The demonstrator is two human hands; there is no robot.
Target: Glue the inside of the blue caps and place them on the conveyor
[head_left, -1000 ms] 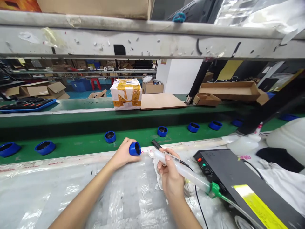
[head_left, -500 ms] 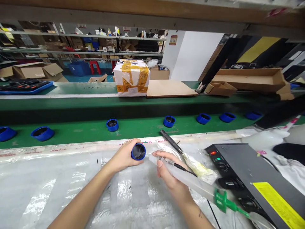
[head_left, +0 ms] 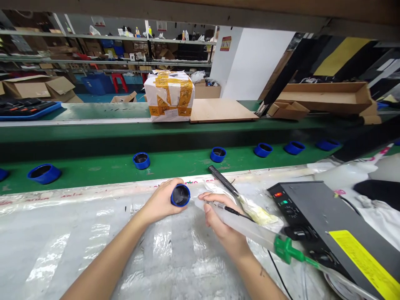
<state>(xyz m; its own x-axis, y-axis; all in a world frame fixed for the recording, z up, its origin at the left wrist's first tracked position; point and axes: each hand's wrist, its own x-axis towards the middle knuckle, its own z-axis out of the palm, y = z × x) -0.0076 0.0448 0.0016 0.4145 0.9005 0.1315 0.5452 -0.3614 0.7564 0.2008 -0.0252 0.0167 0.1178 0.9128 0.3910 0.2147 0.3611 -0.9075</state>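
Note:
My left hand [head_left: 164, 199] is closed around a short blue cup with a black inside [head_left: 180, 195], tilted so its opening faces me. In my right hand [head_left: 223, 216] is a translucent dispensing syringe [head_left: 240, 227], held like a pen, with a green cap [head_left: 283, 248] and a tube at its rear end. A thin black cable runs along the barrel. The syringe tip points at the right rim of the cup, very close to it; whether they touch I cannot tell. Both hands are above the plastic-covered worktop [head_left: 125, 258].
Several similar blue cups, such as one nearby [head_left: 141, 161], stand along the green belt [head_left: 175, 162]. A black-handled tool [head_left: 223, 180] lies beyond my right hand. To the right sits a dark control box [head_left: 325, 221]. A taped carton [head_left: 170, 96] stands farther back.
The whole view has shifted slightly, and the cups on the belt appear a little farther left. Both hands keep nearly the same pose, the syringe tip still beside the held cup.

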